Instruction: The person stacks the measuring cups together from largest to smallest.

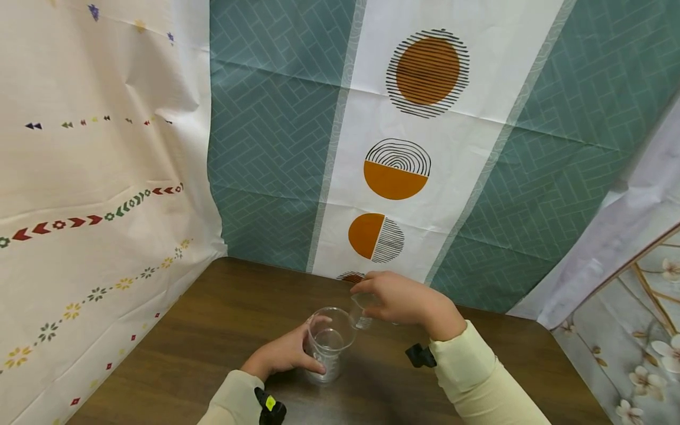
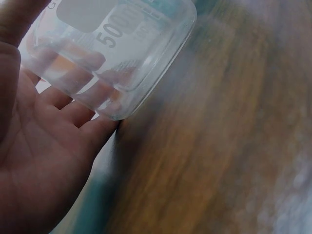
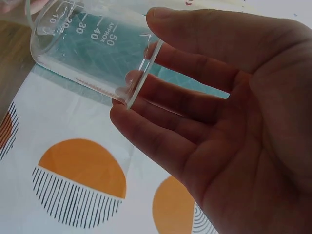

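Note:
A large clear glass beaker (image 1: 330,348) stands upright low on the table, and my left hand (image 1: 289,354) grips its side with thumb and fingers on either side. Printed white numbers show on this large beaker (image 2: 122,31) in the left wrist view, with fingers visible through the glass. My right hand (image 1: 401,302) holds a small glass beaker (image 1: 363,313) from above by its rim, just right of the large one. Graduations from 10 to 50 mark the small beaker (image 3: 92,48), which appears tilted in the right wrist view; thumb and fingertips pinch its rim.
A dark wooden table (image 1: 212,330) lies beneath both hands. Behind it hangs a teal and white cloth (image 1: 271,153) with orange circles. A cream patterned cloth (image 1: 106,147) covers the left side, and a floral cloth (image 1: 637,330) the right.

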Available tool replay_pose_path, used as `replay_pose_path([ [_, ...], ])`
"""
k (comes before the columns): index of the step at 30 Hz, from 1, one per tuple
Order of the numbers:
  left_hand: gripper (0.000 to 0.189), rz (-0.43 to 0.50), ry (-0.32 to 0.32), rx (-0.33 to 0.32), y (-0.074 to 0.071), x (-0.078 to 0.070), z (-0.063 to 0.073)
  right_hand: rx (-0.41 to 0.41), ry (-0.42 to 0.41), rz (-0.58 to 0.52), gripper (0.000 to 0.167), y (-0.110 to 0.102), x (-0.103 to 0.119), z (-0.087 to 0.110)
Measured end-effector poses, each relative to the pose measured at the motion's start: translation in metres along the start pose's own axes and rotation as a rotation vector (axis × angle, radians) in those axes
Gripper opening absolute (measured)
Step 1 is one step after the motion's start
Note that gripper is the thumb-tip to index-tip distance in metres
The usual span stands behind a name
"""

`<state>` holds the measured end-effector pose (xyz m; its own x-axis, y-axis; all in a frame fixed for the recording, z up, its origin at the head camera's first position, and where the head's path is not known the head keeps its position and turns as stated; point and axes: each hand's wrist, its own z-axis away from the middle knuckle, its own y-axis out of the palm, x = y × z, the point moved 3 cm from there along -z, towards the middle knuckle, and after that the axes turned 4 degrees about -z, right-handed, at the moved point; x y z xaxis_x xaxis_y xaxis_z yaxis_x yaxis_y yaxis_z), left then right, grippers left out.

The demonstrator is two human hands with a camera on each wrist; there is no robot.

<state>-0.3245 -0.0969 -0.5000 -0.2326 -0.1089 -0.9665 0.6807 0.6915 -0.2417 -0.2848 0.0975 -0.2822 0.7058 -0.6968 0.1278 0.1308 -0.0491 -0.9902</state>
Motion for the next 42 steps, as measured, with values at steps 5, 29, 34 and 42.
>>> replay_pose_path([
  [5, 0.091, -0.018, -0.019, -0.012, -0.001, -0.001, -0.001, -0.003, -0.022, 0.001, 0.038, 0.002, 0.005, -0.008],
  [29, 0.099, -0.099, -0.101, -0.04, -0.004, 0.003, 0.003, 0.048, -0.054, 0.002, 0.039, 0.036, 0.018, -0.037],
  [34, 0.104, -0.096, -0.105, -0.04, -0.005, 0.004, 0.003, 0.066, -0.041, -0.013, 0.04, 0.044, 0.018, -0.041],
  [42, 0.107, -0.104, -0.089, -0.041, -0.005, 0.002, 0.004, 0.086, -0.026, -0.03, 0.043, 0.054, 0.016, -0.046],
])
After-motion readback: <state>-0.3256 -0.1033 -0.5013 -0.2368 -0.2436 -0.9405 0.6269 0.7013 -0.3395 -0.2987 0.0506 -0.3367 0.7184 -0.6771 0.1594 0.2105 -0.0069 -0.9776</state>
